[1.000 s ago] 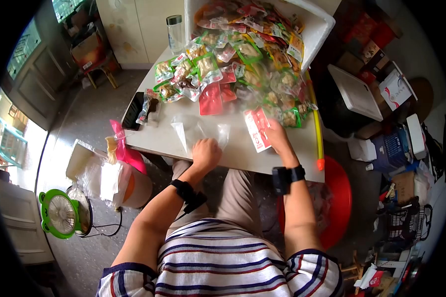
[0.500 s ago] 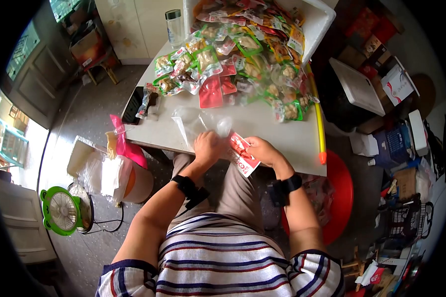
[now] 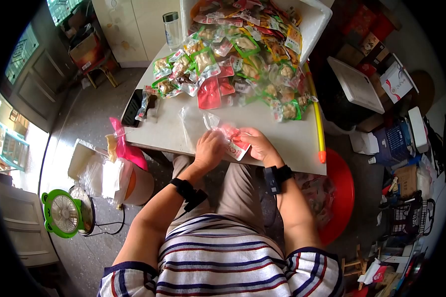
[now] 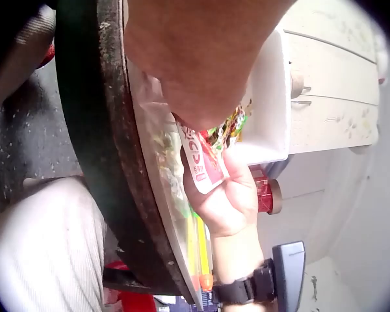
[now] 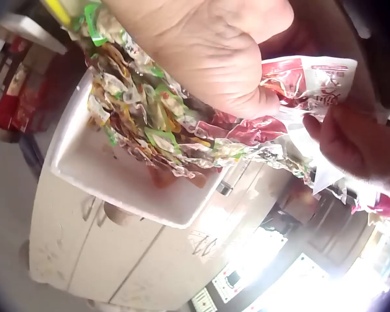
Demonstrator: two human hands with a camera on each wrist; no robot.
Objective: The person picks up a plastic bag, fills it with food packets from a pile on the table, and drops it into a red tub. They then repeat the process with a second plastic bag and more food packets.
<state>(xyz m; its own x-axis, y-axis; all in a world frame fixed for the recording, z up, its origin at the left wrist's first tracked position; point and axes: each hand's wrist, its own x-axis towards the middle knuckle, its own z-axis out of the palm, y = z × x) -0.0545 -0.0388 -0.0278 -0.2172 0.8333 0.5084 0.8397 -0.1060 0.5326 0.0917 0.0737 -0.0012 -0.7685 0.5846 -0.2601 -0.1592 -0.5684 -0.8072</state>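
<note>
The red-and-white packet [image 3: 239, 149] is hanging between the two hands, over the front edge of the bench [image 3: 295, 151]. The right hand [image 3: 260, 147] is pinching it, with the thumb on the printed face and the other fingers behind. The left hand [image 3: 210, 148] is curling its fingers on the clear bag [image 3: 189, 126], which it seems to be gripping near the mouth.

Compared with one second ago, when the packet was well apart on the right side, it is now meeting the bag, and its red end is showing hazy there. In my judgement, the filling of the bag is just beginning; I cannot tell if the packet's end is already inside.

Beyond the hands, many other packs [image 3: 203, 60] are lying in a heap, spilling from the foam box [image 3: 316, 32]. A yellow stick [image 3: 314, 111] is lying along the right edge, and a phone [image 3: 132, 110] is resting on the left.
</note>
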